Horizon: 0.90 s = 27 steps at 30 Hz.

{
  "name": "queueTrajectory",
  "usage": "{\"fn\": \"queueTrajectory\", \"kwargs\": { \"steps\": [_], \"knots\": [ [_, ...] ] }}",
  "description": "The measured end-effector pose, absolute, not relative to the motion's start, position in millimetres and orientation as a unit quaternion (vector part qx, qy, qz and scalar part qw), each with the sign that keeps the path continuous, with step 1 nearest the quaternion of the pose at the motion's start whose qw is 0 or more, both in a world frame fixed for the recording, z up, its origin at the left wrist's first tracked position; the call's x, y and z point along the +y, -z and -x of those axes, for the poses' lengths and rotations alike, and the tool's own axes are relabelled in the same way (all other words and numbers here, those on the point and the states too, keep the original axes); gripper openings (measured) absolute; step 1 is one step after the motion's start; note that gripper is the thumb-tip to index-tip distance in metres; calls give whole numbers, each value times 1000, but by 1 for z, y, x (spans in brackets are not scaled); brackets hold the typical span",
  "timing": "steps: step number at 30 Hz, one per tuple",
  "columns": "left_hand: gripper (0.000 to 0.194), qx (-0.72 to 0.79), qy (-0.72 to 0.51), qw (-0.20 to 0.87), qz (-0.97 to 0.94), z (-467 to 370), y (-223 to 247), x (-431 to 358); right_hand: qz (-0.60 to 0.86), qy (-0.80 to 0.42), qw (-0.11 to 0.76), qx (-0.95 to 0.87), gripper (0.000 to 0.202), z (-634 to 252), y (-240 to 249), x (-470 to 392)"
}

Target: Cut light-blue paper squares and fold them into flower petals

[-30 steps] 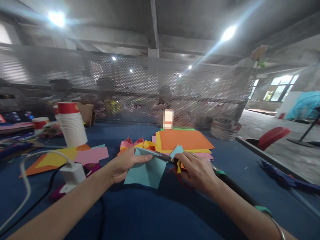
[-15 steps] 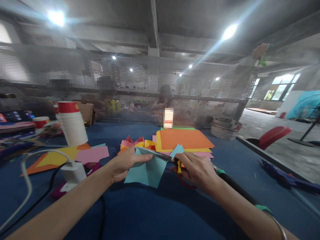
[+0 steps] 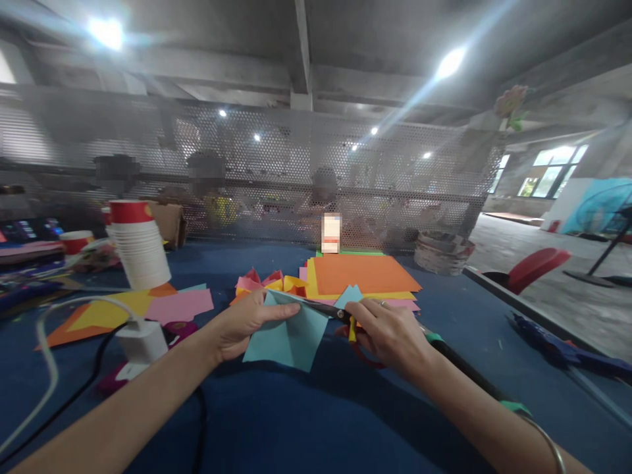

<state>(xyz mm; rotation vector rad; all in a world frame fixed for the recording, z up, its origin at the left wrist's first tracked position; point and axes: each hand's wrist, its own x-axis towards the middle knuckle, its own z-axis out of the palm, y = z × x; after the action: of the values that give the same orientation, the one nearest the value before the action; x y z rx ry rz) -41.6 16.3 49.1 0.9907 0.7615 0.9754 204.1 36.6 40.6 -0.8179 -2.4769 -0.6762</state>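
l hand (image 3: 245, 324) holds creased blue paper (image 3: 292, 342), r hand (image 3: 392, 329) metal-bladed scissors (image 3: 340, 314)

The paper sheet (image 3: 291, 342) is showing light blue, the scissor handles (image 3: 352, 330) are showing yellow and red, the tabletop (image 3: 276, 428) is showing dark blue, the cup stack (image 3: 141, 253) is pairing white with red, and the screen (image 3: 409, 171) is bearing a grey, dotted pattern.

Craft workshop; stacked coloured paper (image 3: 368, 274), scissors (image 3: 340, 314), concrete ceiling (image 3: 375, 36)
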Motion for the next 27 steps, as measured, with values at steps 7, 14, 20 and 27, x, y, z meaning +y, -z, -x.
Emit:
{"fn": "queueTrajectory", "kwargs": {
  "steps": [7,14,20,27],
  "knots": [
    [30,347,-440,697,-448,40,-52,15,319,249,201,-892,14,-200,-47,33],
    [25,371,-439,676,-461,41,-46,15,330,246,223,-883,29,-196,-47,30],
    [21,359,-440,672,-475,39,-47,13,330,232,231,-885,18,-195,-43,29],
    [17,350,-435,669,-491,35,-46,11,326,235,205,-892,14,-194,-44,28]
  ]
}}
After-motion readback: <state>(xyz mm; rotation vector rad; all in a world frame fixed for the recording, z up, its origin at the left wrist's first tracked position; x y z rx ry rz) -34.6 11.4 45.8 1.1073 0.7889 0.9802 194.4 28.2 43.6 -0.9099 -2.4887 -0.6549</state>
